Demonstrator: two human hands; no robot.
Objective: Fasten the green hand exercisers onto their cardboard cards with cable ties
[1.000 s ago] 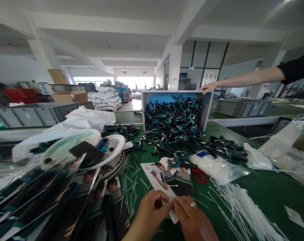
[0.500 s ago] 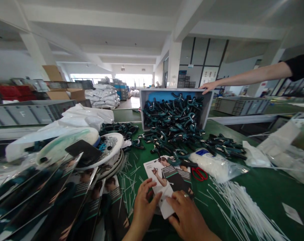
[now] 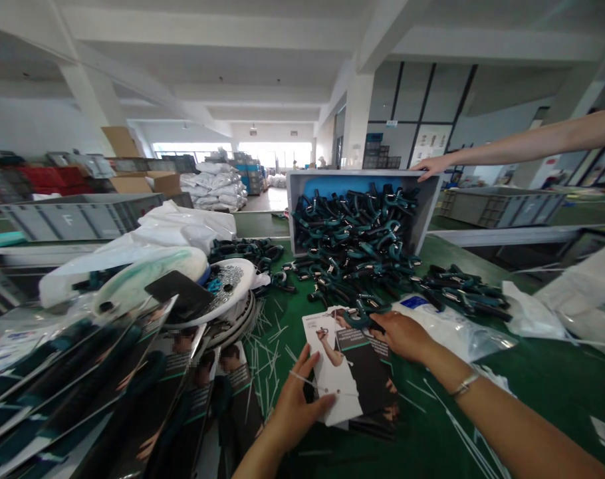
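Observation:
My left hand (image 3: 300,402) holds a printed white cardboard card (image 3: 335,366) by its lower left side, thumb on top. A thin white cable tie (image 3: 305,379) sticks out of the card across my fingers. Under it and to its right lie more dark printed cards (image 3: 369,379). My right hand (image 3: 405,336), with a band on the wrist, is closed on the handle of green-and-black pliers (image 3: 357,319) at the top of these cards. Its fingertips are partly hidden.
A co-worker's hand (image 3: 429,165) rests on a tilted grey crate (image 3: 432,206) from which many pliers spill. Carded pliers (image 3: 98,392) are stacked at left beside a white bowl of small metal parts (image 3: 240,286). Loose cable ties (image 3: 270,359) and plastic bags (image 3: 447,326) lie around.
My right hand has left the white card and moved up and right onto the pliers. My left hand stays at the card. The red-handled scissors are now hidden behind my right hand.

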